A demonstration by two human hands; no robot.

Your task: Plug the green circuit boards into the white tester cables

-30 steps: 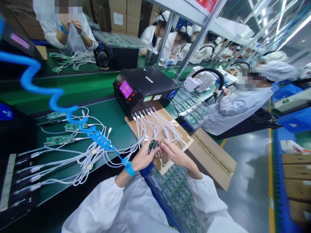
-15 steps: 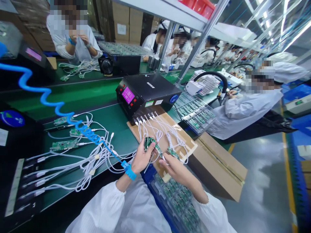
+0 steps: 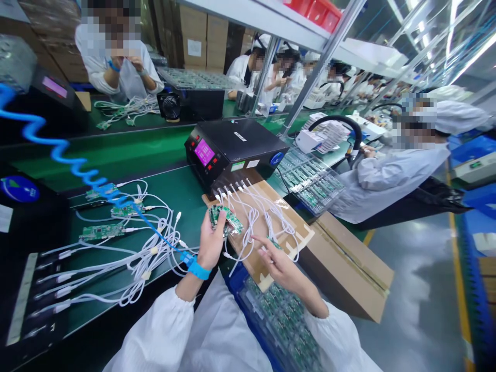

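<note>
Green circuit boards (image 3: 232, 223), apparently a small stack, are gripped between the thumb and fingers of my left hand (image 3: 211, 240). A blue wrist strap (image 3: 199, 270) circles that wrist. My right hand (image 3: 277, 262) is a short way to the right, fingers apart, with nothing visible in it. Just behind its fingers, another circuit board (image 3: 273, 242) lies partly hidden on the brown cardboard sheet (image 3: 260, 266). White cables (image 3: 251, 219) run over this sheet from the black tester box (image 3: 236, 150). One loose white plug (image 3: 228, 255) hangs below the held boards.
On the left of the green bench are more cabled boards (image 3: 103, 231) and tangled white cables (image 3: 143, 258). A blue coiled cord (image 3: 89, 178) crosses above them. Clear trays of boards (image 3: 279, 315) sit below my hands. A cardboard box (image 3: 349, 268) stands right; a co-worker (image 3: 391, 170) sits beyond.
My left hand has moved left and slightly up with the boards. My right hand has come away from them, its pinching fingers now spread. The blue cord has shifted left.
</note>
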